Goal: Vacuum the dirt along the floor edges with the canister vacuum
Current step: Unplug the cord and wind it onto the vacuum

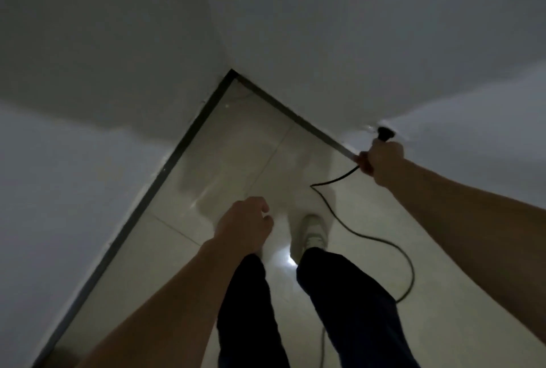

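Legs: dark trousers, nearest the camera, below both hands. One pale shoe shows on the tile, just right of the left hand.

Left hand: free, fingers loosely curled, nothing in it; it hangs over the floor, well apart from the cord.

Cord: black, thin. It runs from the right hand down in a kink, loops across the floor below and to the right of the shoe, then passes out of sight behind the right leg.

Floor: pale glossy tile, beyond the left hand. A dark strip, the skirting, lines both walls and meets in a corner far ahead. Dirt along the edges: too dim to tell.

Right hand: closed in a fist around the cord just behind the plug, which is held up at the wall above the hand. A small fitting there, probably a socket, is blurred; whether the plug is seated cannot be told.

Vacuum: the canister, hose and nozzle are not in view; only its presumed cord appears.

Progress, as a judgement: the power step only. No edge looks vacuumed yet; the whole run along both walls and the corner is left.

Writing, brands, labels: none readable.
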{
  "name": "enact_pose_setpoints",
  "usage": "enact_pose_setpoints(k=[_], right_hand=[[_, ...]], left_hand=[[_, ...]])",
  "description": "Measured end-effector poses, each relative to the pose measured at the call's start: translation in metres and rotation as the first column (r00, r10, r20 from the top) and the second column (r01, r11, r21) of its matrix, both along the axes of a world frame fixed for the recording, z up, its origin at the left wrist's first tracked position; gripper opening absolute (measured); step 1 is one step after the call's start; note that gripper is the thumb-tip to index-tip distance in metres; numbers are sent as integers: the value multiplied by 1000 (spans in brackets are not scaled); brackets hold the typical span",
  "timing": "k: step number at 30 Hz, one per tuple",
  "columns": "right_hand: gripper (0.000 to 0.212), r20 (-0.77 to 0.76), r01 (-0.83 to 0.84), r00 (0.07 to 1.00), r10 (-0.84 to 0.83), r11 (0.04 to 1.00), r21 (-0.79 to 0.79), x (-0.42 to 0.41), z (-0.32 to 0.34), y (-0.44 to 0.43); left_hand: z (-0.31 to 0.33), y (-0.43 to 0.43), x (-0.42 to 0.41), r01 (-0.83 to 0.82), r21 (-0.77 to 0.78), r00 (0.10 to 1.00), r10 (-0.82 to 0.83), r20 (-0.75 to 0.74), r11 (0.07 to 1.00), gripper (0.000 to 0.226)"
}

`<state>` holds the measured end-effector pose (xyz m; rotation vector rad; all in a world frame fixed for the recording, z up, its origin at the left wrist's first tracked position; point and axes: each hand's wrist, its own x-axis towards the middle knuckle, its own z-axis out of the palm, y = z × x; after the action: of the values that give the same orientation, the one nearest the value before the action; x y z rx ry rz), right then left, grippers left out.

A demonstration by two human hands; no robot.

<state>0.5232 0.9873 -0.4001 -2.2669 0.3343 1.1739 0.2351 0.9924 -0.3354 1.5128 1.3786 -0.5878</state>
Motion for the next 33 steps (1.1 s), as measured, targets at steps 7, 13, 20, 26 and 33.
enact_pose_setpoints(k=[7,13,20,26,33], right_hand=[[32,134,183,971,-196,978,100,-20,-39,-5],[25,169,207,959,-229,969,136,-34,-33,-11],[21,118,23,992,-44,986,167,-134,-38,-76],[21,48,-67,997,59,981,180,-148,17,-126],[19,233,-391,913,335,881,266,-121,160,-181]], left_hand=[[-37,27,-34,215,-21,976,-215,-16,976,30],[-46,55,-33,342,19,940,-342,-10,939,28],[-31,82,-25,453,64,890,-455,20,889,31],[13,69,-11,462,76,884,-466,46,884,25],[119,23,64,291,51,920,-295,259,955,23]])
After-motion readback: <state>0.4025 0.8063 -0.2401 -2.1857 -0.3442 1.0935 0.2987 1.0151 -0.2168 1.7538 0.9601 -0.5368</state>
